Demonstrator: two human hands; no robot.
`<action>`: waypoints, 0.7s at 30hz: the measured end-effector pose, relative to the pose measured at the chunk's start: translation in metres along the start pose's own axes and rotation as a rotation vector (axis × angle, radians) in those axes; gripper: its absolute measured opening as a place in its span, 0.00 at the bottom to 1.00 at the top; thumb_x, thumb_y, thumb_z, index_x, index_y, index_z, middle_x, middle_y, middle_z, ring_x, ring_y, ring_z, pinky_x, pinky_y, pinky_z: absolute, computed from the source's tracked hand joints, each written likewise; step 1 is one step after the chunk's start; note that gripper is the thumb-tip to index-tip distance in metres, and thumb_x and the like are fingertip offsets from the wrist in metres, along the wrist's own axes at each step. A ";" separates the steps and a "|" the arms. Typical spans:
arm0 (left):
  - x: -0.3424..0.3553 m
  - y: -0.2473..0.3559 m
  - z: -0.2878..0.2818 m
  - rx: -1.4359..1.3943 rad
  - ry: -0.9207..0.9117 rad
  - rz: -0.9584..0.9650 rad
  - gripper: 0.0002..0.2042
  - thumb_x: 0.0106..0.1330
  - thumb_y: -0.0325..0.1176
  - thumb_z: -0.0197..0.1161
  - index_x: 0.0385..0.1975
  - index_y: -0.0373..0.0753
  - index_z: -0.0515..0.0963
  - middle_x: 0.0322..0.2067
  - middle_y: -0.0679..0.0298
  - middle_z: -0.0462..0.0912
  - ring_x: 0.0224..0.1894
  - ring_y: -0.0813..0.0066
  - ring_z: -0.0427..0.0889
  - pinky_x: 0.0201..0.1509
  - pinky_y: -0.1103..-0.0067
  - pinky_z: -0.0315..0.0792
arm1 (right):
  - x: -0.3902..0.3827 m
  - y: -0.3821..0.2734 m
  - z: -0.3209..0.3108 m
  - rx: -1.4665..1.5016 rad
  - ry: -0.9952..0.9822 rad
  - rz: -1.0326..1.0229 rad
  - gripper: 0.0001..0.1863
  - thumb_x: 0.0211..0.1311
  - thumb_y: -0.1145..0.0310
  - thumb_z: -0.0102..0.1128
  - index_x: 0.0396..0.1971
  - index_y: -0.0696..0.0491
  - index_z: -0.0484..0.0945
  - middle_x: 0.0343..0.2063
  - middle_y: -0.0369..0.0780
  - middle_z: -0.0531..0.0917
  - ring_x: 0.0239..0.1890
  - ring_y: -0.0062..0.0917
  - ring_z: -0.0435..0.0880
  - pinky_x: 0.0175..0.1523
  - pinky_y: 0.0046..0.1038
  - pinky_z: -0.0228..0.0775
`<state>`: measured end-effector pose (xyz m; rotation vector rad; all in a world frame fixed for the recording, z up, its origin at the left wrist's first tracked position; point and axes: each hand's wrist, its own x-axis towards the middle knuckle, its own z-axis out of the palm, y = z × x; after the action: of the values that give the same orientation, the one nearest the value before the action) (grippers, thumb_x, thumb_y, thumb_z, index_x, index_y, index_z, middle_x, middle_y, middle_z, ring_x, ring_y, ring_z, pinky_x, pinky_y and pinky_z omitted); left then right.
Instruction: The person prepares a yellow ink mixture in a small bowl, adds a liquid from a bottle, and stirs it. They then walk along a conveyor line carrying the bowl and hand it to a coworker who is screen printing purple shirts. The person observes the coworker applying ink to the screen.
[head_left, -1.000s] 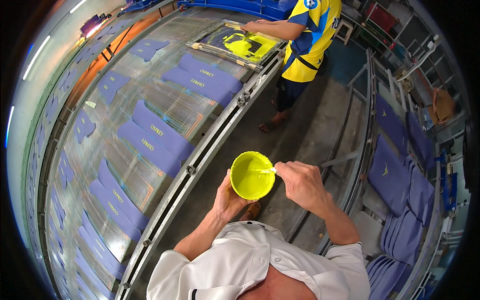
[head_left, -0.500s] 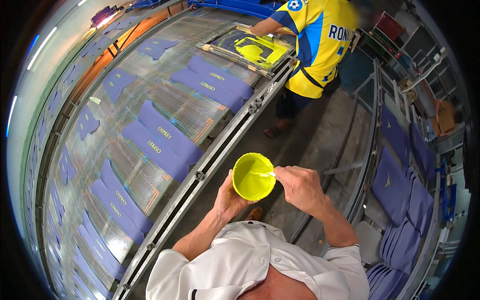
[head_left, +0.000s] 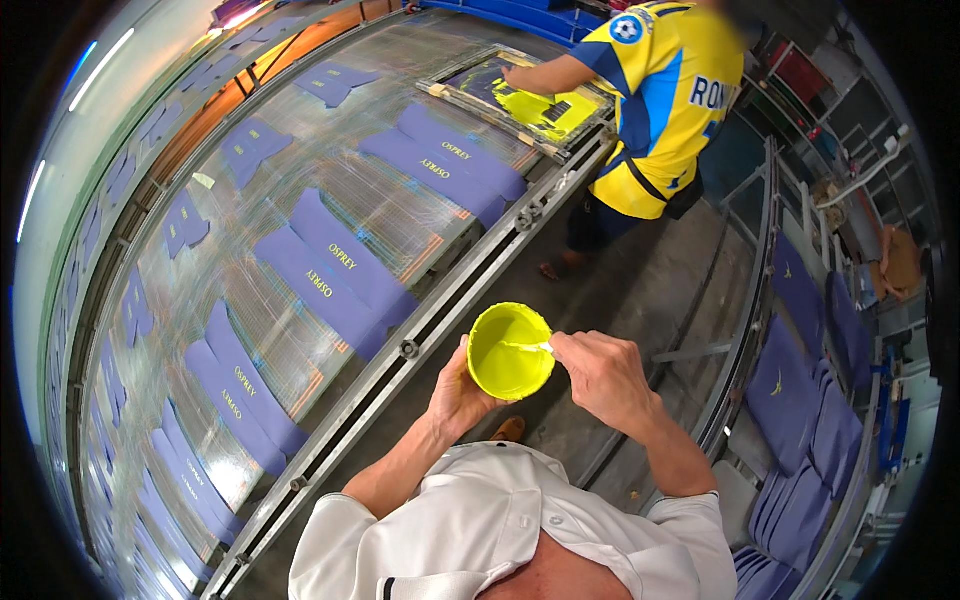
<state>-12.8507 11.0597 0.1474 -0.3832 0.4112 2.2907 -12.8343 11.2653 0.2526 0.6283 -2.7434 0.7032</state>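
A tub (head_left: pixel 511 382) of bright yellow ink is held in front of my body, its rim and inner wall smeared with the same yellow. My left hand (head_left: pixel 457 392) wraps around the tub's left side and underside. In my right hand (head_left: pixel 604 372), closed at the tub's right rim, is the end of a thin white stirring stick (head_left: pixel 543 347). The stick's other end reaches into the ink, where its tip is coated and hard to make out.
On the left, a long printing table (head_left: pixel 300 130) carries rows of purple fabric pieces (head_left: pixel 335 265) with yellow print. A metal rail (head_left: pixel 410 348) edges it. Ahead, a co-worker in a yellow shirt (head_left: pixel 650 110) leans over a screen frame (head_left: pixel 440 90). Purple pieces (head_left: pixel 785 385) hang on a right-hand rack.
The co-worker's arm now reaches farther left over the screen, and their body appears shifted right as the view has turned slightly. My hands and the tub keep nearly the same place.
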 end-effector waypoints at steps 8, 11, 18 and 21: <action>-0.009 0.001 -0.002 -0.027 0.033 0.053 0.27 0.69 0.57 0.50 0.62 0.48 0.65 0.62 0.59 0.67 0.63 0.56 0.68 0.62 0.50 0.65 | 0.003 -0.006 -0.005 -0.004 -0.043 -0.031 0.06 0.55 0.79 0.61 0.32 0.55 0.77 0.19 0.41 0.77 0.22 0.33 0.78 0.26 0.32 0.69; -0.016 0.005 -0.001 -0.024 0.010 0.077 0.28 0.69 0.57 0.50 0.62 0.48 0.64 0.63 0.60 0.67 0.64 0.56 0.68 0.63 0.50 0.65 | 0.010 -0.007 -0.002 0.006 -0.010 -0.072 0.07 0.54 0.78 0.62 0.34 0.55 0.77 0.21 0.40 0.79 0.23 0.33 0.79 0.27 0.31 0.70; -0.021 0.006 -0.008 -0.067 -0.003 0.103 0.27 0.71 0.57 0.48 0.63 0.48 0.64 0.63 0.60 0.66 0.64 0.56 0.67 0.63 0.51 0.65 | 0.022 -0.007 0.005 -0.028 -0.064 -0.185 0.09 0.53 0.79 0.60 0.35 0.55 0.77 0.21 0.38 0.79 0.24 0.29 0.79 0.26 0.30 0.72; -0.019 0.005 -0.016 -0.080 -0.005 0.093 0.26 0.71 0.56 0.47 0.63 0.48 0.64 0.63 0.60 0.67 0.63 0.57 0.68 0.61 0.52 0.67 | 0.021 -0.005 0.008 -0.018 -0.072 -0.176 0.09 0.53 0.78 0.60 0.36 0.56 0.78 0.21 0.38 0.78 0.24 0.29 0.79 0.26 0.31 0.73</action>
<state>-12.8393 11.0383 0.1411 -0.4061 0.3419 2.4040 -12.8515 11.2505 0.2546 0.8946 -2.7114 0.6258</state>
